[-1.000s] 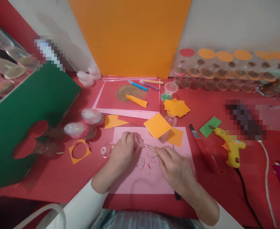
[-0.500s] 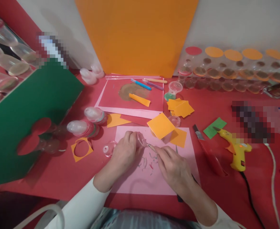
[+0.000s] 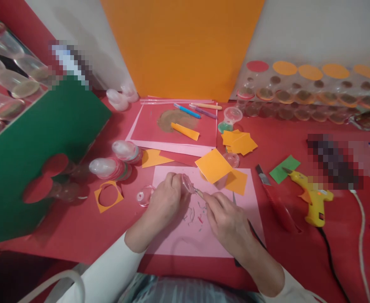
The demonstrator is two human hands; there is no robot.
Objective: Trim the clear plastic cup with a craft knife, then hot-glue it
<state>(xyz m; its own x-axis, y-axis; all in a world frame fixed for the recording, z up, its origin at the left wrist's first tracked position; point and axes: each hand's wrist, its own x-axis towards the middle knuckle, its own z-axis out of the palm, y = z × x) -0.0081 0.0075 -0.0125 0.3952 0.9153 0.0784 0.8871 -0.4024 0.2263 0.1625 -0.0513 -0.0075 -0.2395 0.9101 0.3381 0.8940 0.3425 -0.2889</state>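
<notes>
My left hand [image 3: 165,201] is closed around a small clear plastic cup [image 3: 188,183], holding it tilted over a pink sheet [image 3: 185,240]. My right hand [image 3: 227,221] pinches a thin knife-like tool [image 3: 199,193] whose tip touches the cup's rim. Small coloured shavings [image 3: 194,213] lie on the pink sheet between my hands. An orange paper square [image 3: 213,165] lies just beyond the cup.
A yellow glue gun [image 3: 311,197] with a black cord lies at the right, beside a green scrap [image 3: 284,168] and a craft knife [image 3: 261,174]. Stacked clear cups [image 3: 109,167] and a green board [image 3: 30,155] stand at the left. Pens [image 3: 186,111] lie on a red sheet behind.
Both hands keep their hold and have barely moved. The view has drifted slightly, so everything sits a little further right and up.
</notes>
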